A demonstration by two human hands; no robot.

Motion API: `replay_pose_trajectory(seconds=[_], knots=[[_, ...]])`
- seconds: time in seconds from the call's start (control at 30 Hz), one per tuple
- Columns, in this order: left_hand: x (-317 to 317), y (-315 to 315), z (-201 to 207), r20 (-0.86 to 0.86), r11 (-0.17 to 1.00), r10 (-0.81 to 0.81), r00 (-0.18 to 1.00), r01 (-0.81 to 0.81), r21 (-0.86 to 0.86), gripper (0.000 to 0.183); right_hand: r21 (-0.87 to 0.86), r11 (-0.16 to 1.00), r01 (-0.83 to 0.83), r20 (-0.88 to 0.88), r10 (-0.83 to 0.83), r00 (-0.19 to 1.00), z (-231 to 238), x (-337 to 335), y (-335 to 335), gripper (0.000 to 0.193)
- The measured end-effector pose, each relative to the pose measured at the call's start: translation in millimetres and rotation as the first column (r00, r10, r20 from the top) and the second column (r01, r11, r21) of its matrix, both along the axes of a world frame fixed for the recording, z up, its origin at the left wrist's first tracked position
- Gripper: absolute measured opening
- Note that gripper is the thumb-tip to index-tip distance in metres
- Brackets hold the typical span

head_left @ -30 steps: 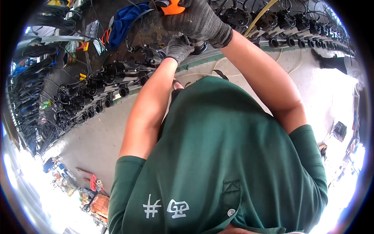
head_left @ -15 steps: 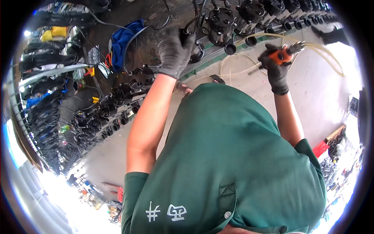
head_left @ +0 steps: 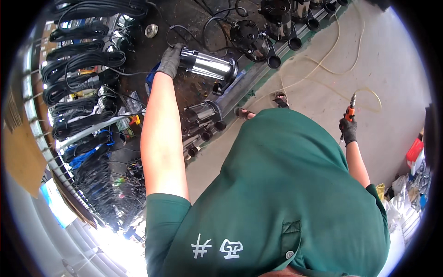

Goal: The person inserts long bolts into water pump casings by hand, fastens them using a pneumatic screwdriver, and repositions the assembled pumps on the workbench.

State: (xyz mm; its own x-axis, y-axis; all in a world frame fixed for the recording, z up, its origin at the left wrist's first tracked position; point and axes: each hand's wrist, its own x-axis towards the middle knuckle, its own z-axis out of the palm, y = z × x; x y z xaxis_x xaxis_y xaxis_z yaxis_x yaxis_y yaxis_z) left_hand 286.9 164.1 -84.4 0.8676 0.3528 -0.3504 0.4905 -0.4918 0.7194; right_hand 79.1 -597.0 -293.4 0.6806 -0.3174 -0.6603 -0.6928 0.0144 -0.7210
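My left hand [head_left: 170, 61], in a dark grey glove, is closed round the black top end of a submersible pump [head_left: 210, 65]. That pump lies tilted over on the dark bench, its shiny steel body and black outlet pointing right. My right hand [head_left: 348, 130], also gloved, grips an orange air screwdriver [head_left: 350, 113] out over the floor on the right. A thin bit shows below that hand, and a clear yellowish hose [head_left: 369, 90] runs from the tool's upper end. Another pump [head_left: 251, 39] stands just right of the held one.
More pumps line the bench edge, including a steel-bodied one [head_left: 200, 115] near my left forearm. Coiled black cables [head_left: 83, 62] hang on a rack at left. A round metal part [head_left: 151, 31] lies on the bench. Hose loops [head_left: 339, 69] trail across the grey floor.
My left hand has moved left, and a pump now lies tipped in its grip. My right hand has swung right and down with the air screwdriver, away from the bench. The view has shifted.
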Motion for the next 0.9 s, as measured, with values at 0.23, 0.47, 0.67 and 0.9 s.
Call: replay_pose_trajectory(seconds=[0.23,0.47,0.67,0.9], knots=[[-7,-7,16,-0.038,0.978,0.030,0.999,-0.038,-0.206,0.035,-0.036,0.997,0.062,-0.155,-0.067,0.986,-24,-54,-25,0.038],[-58,-50,63,-0.027,0.947,-0.306,0.952,0.307,0.093,0.040,-0.127,0.975,-0.185,-0.329,0.135,0.935,-18,-44,-23,0.035],[-80,-142,101,-0.334,0.318,-0.553,0.764,0.564,0.762,0.045,-0.128,0.961,-0.246,-0.283,0.203,0.938,-14,-18,-13,0.041],[-68,-72,64,-0.126,0.742,-0.218,0.968,0.248,0.622,0.048,-0.101,0.966,-0.237,-0.234,0.208,0.950,-19,7,-10,0.041]])
